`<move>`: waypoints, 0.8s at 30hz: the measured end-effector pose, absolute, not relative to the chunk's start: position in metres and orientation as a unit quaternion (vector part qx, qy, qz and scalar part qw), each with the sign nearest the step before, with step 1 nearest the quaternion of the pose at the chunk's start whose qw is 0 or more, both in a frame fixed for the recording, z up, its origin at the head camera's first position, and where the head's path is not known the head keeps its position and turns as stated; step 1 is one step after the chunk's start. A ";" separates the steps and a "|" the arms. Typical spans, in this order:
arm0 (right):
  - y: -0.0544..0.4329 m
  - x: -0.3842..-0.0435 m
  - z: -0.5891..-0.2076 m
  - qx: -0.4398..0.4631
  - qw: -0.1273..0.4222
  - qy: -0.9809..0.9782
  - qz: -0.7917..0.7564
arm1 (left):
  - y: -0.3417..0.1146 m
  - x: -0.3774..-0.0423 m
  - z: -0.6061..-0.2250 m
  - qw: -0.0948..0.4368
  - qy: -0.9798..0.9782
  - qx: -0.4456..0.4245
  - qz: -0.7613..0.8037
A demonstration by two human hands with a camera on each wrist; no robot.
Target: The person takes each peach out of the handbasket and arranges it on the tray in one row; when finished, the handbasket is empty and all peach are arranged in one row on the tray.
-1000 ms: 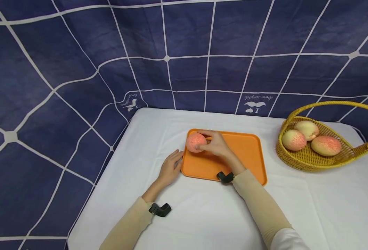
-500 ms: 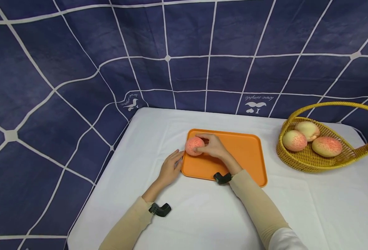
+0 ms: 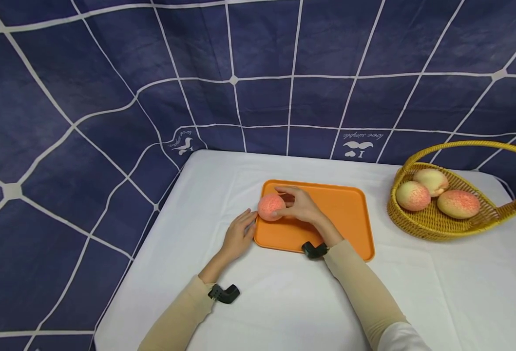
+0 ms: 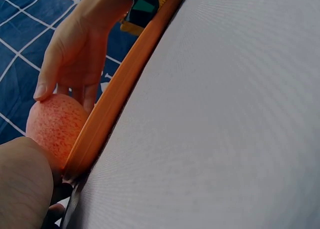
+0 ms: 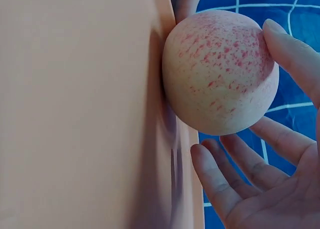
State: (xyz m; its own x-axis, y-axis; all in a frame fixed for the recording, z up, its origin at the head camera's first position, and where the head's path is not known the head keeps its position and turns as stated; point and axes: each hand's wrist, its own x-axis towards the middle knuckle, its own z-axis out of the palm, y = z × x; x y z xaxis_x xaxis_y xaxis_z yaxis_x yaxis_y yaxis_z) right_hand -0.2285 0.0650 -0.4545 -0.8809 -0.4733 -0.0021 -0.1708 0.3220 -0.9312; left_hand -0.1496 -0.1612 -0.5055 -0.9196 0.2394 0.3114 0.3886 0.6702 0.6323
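A reddish-pink peach (image 3: 271, 207) sits at the left end of an orange tray (image 3: 341, 209), touching its surface. My right hand (image 3: 303, 207) reaches in from the right and holds the peach lightly, thumb on one side and fingertips at its far side. The right wrist view shows the thumb against the peach (image 5: 220, 74), the other fingers partly behind and below it. My left hand (image 3: 238, 236) lies on the white table with its fingers extended, fingertips at the tray's left edge. In the left wrist view, that hand (image 4: 22, 184) shows only partly.
A yellow wicker basket (image 3: 433, 234) with a tall handle stands at the right, holding several peach-like fruits (image 3: 458, 204). A white cloth covers the table (image 3: 284, 302). Behind and to the left hangs a dark blue curtain (image 3: 258, 102) with white lines.
The peach has shifted slightly left and toward me on the tray, with the right hand following it. The left hand has stayed at the tray's edge.
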 end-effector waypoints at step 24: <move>0.135 -0.187 -0.411 -0.239 -0.007 0.822 -0.516 | -0.162 -0.151 -0.507 0.091 -0.907 -0.161 -0.379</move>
